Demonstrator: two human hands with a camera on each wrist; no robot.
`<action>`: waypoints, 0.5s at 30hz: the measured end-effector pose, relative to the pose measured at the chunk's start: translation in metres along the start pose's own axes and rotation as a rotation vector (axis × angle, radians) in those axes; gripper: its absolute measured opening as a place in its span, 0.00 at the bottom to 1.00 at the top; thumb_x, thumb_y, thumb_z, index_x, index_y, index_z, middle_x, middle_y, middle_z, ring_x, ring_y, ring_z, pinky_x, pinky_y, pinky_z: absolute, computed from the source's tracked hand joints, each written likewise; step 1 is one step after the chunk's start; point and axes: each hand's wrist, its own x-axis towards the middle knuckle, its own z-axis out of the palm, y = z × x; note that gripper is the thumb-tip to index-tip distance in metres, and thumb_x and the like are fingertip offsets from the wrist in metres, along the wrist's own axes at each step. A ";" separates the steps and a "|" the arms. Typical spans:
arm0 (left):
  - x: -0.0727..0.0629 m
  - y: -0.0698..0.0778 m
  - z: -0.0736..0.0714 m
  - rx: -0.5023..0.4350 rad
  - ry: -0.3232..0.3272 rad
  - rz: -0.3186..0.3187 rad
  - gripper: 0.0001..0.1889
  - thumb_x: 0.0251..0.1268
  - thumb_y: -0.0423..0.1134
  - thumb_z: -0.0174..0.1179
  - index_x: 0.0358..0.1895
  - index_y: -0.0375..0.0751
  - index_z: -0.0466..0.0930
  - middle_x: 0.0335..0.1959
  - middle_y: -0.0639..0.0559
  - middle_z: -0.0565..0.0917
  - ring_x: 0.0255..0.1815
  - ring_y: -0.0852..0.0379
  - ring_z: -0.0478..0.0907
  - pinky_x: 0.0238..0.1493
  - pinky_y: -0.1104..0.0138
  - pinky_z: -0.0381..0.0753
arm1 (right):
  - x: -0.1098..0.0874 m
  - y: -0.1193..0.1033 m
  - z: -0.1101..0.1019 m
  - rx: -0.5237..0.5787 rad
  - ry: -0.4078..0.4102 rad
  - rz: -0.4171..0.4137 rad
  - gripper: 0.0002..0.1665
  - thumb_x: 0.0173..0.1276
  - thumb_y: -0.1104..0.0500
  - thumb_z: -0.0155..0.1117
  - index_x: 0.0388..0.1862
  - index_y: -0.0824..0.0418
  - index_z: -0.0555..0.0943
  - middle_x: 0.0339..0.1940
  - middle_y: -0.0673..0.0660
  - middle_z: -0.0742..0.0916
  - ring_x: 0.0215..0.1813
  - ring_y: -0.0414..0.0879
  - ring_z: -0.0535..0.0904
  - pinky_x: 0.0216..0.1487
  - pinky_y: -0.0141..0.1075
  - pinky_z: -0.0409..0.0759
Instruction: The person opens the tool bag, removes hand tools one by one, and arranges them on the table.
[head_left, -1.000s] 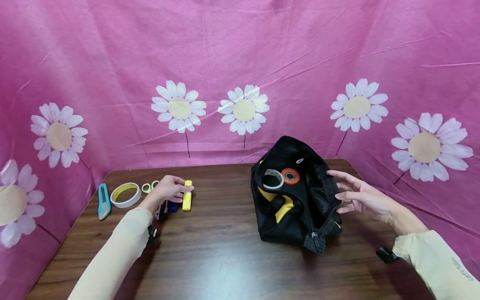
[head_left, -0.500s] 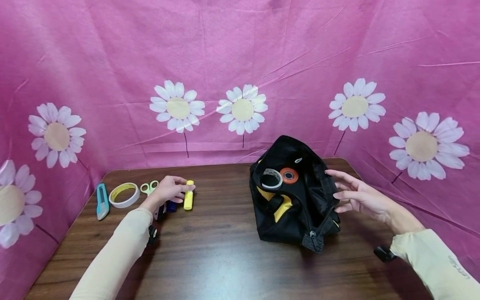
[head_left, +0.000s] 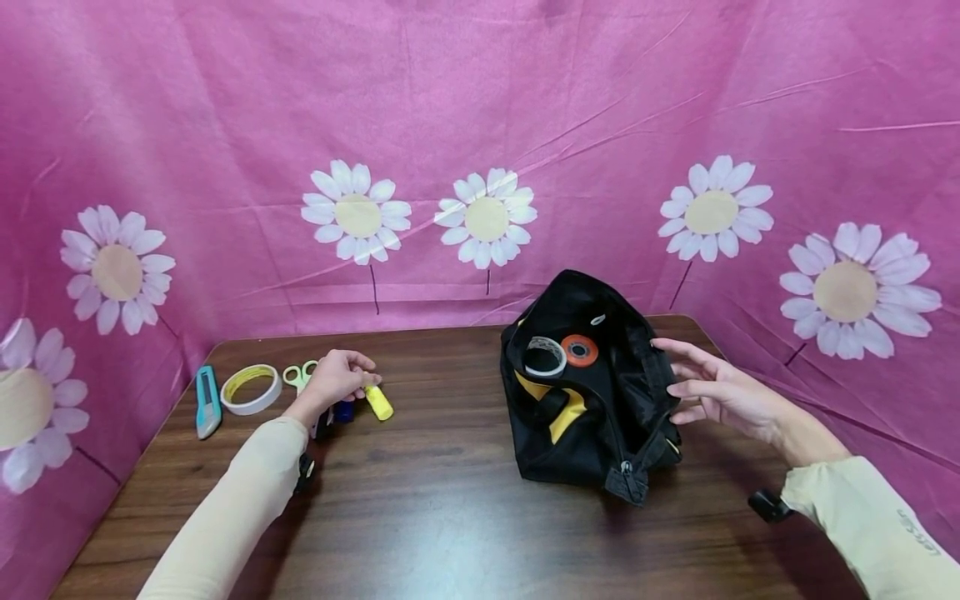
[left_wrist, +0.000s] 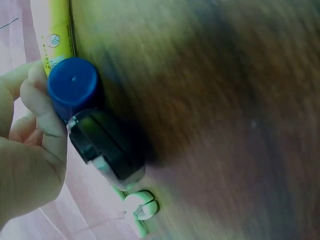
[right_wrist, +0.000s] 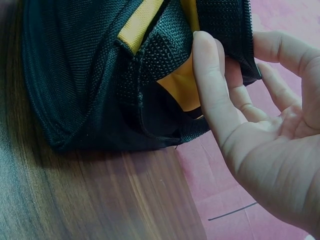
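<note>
My left hand [head_left: 335, 379] pinches the upper end of a yellow highlighter [head_left: 380, 404], which lies slantwise just above or on the table; I cannot tell which. In the left wrist view, a blue round-capped item [left_wrist: 74, 82] partly covers the highlighter [left_wrist: 60, 30] and the fingertips. Beside it is a black item with a rounded end [left_wrist: 107, 145], possibly a stapler. My right hand [head_left: 723, 400] grips the zipped edge of a black bag [head_left: 558, 458] with yellow trim, thumb on one side and fingers on the other. The bag's mouth stands wide; its bottom is in shadow.
A teal cutter [head_left: 207, 402], a white tape roll [head_left: 272, 398] and green-handled scissors [head_left: 298, 375] lie left of my left hand. Against the bag's black fabric are a grey-white ring [head_left: 558, 358] and an orange disc [head_left: 581, 351]. A pink flowered cloth [head_left: 585, 100] hangs behind the wooden table [head_left: 442, 492].
The highlighter has turned from nearly upright to slanting, its near end swinging right and its far end now under my left fingers. My right hand and the bag are almost still.
</note>
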 end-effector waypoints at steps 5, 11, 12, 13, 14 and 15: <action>-0.001 0.000 0.000 -0.013 -0.016 0.010 0.18 0.59 0.31 0.71 0.50 0.26 0.81 0.27 0.50 0.84 0.24 0.54 0.83 0.22 0.69 0.82 | 0.000 0.000 -0.001 -0.001 0.009 -0.003 0.40 0.78 0.78 0.37 0.83 0.54 0.50 0.66 0.58 0.79 0.55 0.51 0.85 0.49 0.52 0.86; 0.000 -0.001 -0.003 -0.011 -0.014 0.035 0.19 0.59 0.29 0.72 0.51 0.25 0.80 0.30 0.48 0.83 0.25 0.57 0.82 0.25 0.68 0.84 | 0.000 0.000 -0.001 -0.008 0.008 -0.001 0.40 0.78 0.78 0.37 0.83 0.54 0.49 0.66 0.58 0.79 0.54 0.52 0.85 0.50 0.52 0.86; 0.001 0.000 -0.003 -0.007 -0.009 0.043 0.19 0.59 0.29 0.72 0.51 0.25 0.80 0.31 0.47 0.82 0.25 0.57 0.81 0.26 0.67 0.85 | 0.000 0.000 -0.001 -0.007 0.007 -0.001 0.40 0.78 0.78 0.37 0.83 0.54 0.49 0.66 0.58 0.79 0.55 0.52 0.85 0.50 0.52 0.86; 0.002 0.000 -0.004 -0.006 -0.002 0.054 0.19 0.58 0.28 0.72 0.51 0.25 0.79 0.32 0.47 0.81 0.25 0.58 0.81 0.27 0.66 0.86 | 0.000 0.000 -0.001 -0.006 0.007 0.001 0.40 0.78 0.78 0.37 0.83 0.54 0.49 0.66 0.58 0.79 0.55 0.51 0.85 0.50 0.52 0.86; 0.002 0.000 -0.004 -0.003 0.003 0.067 0.19 0.58 0.28 0.72 0.51 0.25 0.79 0.33 0.46 0.80 0.25 0.58 0.81 0.28 0.66 0.86 | 0.000 -0.001 -0.001 -0.006 0.008 0.002 0.40 0.78 0.78 0.37 0.83 0.54 0.49 0.65 0.58 0.79 0.54 0.50 0.85 0.50 0.52 0.86; 0.003 0.001 -0.005 -0.001 0.010 0.077 0.19 0.58 0.27 0.72 0.51 0.25 0.80 0.33 0.46 0.79 0.26 0.58 0.81 0.29 0.65 0.87 | 0.000 -0.001 -0.001 -0.008 0.010 0.002 0.40 0.78 0.78 0.36 0.83 0.54 0.49 0.65 0.58 0.79 0.54 0.50 0.85 0.50 0.52 0.86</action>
